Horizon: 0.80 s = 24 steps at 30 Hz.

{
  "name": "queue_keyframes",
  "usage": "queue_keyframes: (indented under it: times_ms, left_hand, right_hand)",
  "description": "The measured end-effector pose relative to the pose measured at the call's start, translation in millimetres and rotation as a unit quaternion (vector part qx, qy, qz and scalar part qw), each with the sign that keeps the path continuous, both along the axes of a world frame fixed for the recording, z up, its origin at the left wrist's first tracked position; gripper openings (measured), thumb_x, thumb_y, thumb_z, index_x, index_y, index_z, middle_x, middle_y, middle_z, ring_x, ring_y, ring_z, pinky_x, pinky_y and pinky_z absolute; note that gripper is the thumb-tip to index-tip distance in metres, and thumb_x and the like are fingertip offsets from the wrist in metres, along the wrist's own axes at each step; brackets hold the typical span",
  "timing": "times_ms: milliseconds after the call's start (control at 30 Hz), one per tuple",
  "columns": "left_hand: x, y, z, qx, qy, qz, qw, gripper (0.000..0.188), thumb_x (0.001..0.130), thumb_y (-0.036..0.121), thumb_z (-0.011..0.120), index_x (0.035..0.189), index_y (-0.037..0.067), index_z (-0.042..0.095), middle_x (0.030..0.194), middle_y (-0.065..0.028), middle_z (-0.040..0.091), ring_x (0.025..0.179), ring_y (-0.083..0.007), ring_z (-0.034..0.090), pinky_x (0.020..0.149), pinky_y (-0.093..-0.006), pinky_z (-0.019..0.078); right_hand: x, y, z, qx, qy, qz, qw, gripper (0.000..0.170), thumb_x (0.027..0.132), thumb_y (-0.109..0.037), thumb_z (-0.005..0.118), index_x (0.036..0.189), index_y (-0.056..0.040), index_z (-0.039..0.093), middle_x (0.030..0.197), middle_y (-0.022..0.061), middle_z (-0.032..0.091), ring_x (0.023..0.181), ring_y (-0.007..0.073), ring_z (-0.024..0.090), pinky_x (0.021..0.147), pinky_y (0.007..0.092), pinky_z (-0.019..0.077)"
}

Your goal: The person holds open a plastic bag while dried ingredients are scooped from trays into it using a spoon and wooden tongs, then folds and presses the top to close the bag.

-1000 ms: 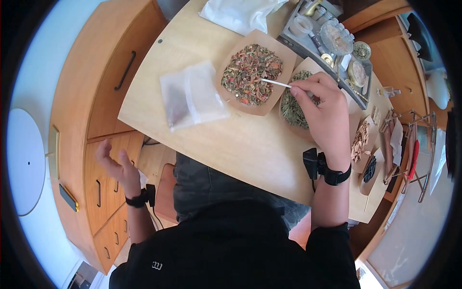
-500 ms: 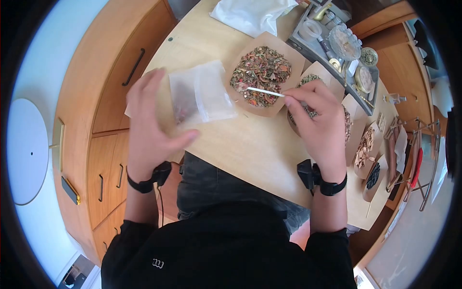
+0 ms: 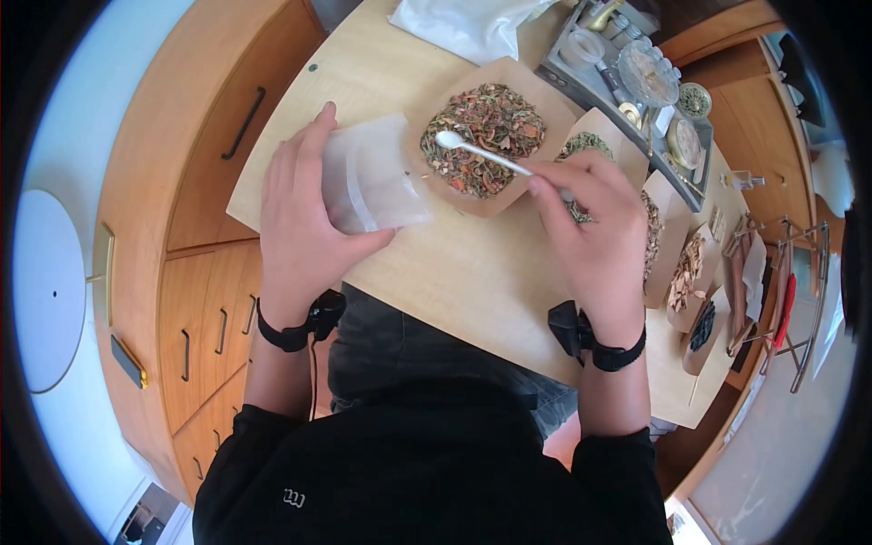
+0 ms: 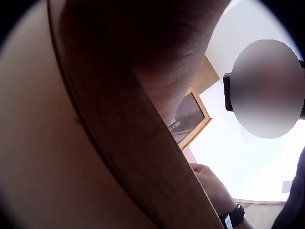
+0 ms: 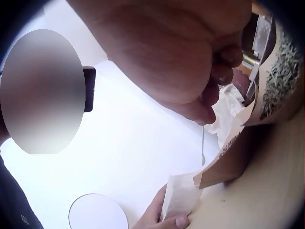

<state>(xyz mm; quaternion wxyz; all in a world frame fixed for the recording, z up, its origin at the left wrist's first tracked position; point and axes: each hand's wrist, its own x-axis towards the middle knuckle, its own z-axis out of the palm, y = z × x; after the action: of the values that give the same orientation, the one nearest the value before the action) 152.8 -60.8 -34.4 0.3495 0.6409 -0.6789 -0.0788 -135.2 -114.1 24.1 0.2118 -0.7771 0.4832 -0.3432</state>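
Note:
In my right hand (image 3: 595,232) I pinch the handle of a small white spoon (image 3: 490,156) between thumb and forefinger. Its bowl, pale and bare-looking, is over a brown paper tray (image 3: 545,100) of mixed dried herbs and petals (image 3: 490,127). My left hand (image 3: 304,200) grips a translucent white pouch (image 3: 377,173) by its left side and lower edge. The right wrist view shows the left thumb across the pouch (image 5: 181,195), with fingers behind it. Part of the pouch is hidden under the hand. The left wrist view shows mostly the tabletop edge (image 4: 138,157).
Right of the mix stand more paper trays, with green herb (image 3: 586,143), wood chips (image 3: 688,277) and dark sticks (image 3: 702,327). A grey tray (image 3: 636,141) of jars and dishes is at the back right. White plastic (image 3: 463,27) lies at the back; wooden drawers (image 3: 200,309) stand left.
My left hand has come from beside the drawers onto the pouch and grips it. The spoon has risen out of the mix; reddish bits on its bowl half a second ago no longer show.

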Motion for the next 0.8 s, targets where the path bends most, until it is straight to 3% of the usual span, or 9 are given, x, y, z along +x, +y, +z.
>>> queue_keyframes:
  times_ms: [67, 267, 367, 600, 767, 800]
  left_hand:
    - [-1.3, 1.3, 0.6, 0.003, 0.002, 0.003, 1.0, 0.119, 0.061, 0.024, 0.099, 0.169, 0.011, 0.048, 0.144, -0.0149, 0.065, 0.132, -0.0407, 0.062, 0.114, -0.0535, 0.05]
    - [-1.0, 1.0, 0.9, -0.002, -0.012, -0.004, 1.0, 0.118, 0.061, 0.025, 0.098, 0.167, 0.011, 0.049, 0.142, -0.0152, 0.066, 0.132, -0.0409, 0.062, 0.115, -0.0539, 0.0482]
    - [-0.6, 0.9, 2.4, -0.001, -0.016, -0.011, 1.0, 0.117, 0.061, 0.025, 0.097, 0.167, 0.011, 0.05, 0.142, -0.0151, 0.067, 0.132, -0.0408, 0.061, 0.115, -0.0537, 0.0478]
    - [1.9, -0.2, 4.2, -0.011, -0.01, -0.024, 1.0, 0.114, 0.062, 0.025, 0.096, 0.165, 0.008, 0.051, 0.138, -0.0151, 0.068, 0.127, -0.04, 0.064, 0.114, -0.0526, 0.0483]
    - [2.1, 0.1, 3.8, -0.015, 0.007, -0.025, 1.0, 0.113, 0.063, 0.025, 0.096, 0.165, 0.008, 0.051, 0.136, -0.0148, 0.07, 0.124, -0.0395, 0.066, 0.114, -0.0532, 0.0482]
    - [2.4, 0.2, 3.2, -0.015, 0.007, -0.024, 1.0, 0.113, 0.063, 0.025, 0.096, 0.165, 0.008, 0.051, 0.136, -0.0148, 0.07, 0.124, -0.0395, 0.066, 0.114, -0.0532, 0.0482]
  right_hand:
    - [-7.3, -0.3, 9.9, 0.018, 0.054, -0.053, 0.997, 0.011, 0.096, -0.007, 0.083, 0.106, -0.0023, 0.084, 0.099, 0.0123, 0.074, 0.087, 0.0322, 0.075, 0.078, 0.0409, 0.0579]
    - [-28.1, -2.1, 19.7, 0.031, 0.099, -0.056, 0.993, 0.011, 0.096, -0.008, 0.082, 0.104, -0.0011, 0.083, 0.099, 0.013, 0.074, 0.086, 0.0339, 0.074, 0.078, 0.0425, 0.057]
    - [-21.4, -4.5, 9.1, 0.044, 0.072, -0.018, 0.996, 0.011, 0.096, -0.008, 0.082, 0.104, -0.0007, 0.084, 0.098, 0.0135, 0.074, 0.086, 0.0341, 0.073, 0.078, 0.0425, 0.0568]
    - [-6.7, -4.3, -8.8, 0.082, 0.016, -0.029, 0.996, 0.015, 0.099, -0.008, 0.081, 0.112, -0.0014, 0.086, 0.097, 0.0141, 0.074, 0.083, 0.0326, 0.073, 0.076, 0.0398, 0.0555]
    - [-10.4, -3.0, -0.7, 0.182, -0.039, -0.056, 0.981, 0.015, 0.103, -0.008, 0.081, 0.115, -0.0016, 0.086, 0.094, 0.0082, 0.072, 0.078, 0.0153, 0.068, 0.07, 0.0313, 0.0507]
    - [-9.9, -2.4, 1.4, 0.182, -0.039, -0.055, 0.981, 0.015, 0.103, -0.008, 0.081, 0.115, -0.0016, 0.086, 0.094, 0.0082, 0.072, 0.078, 0.0153, 0.068, 0.07, 0.0313, 0.0507]
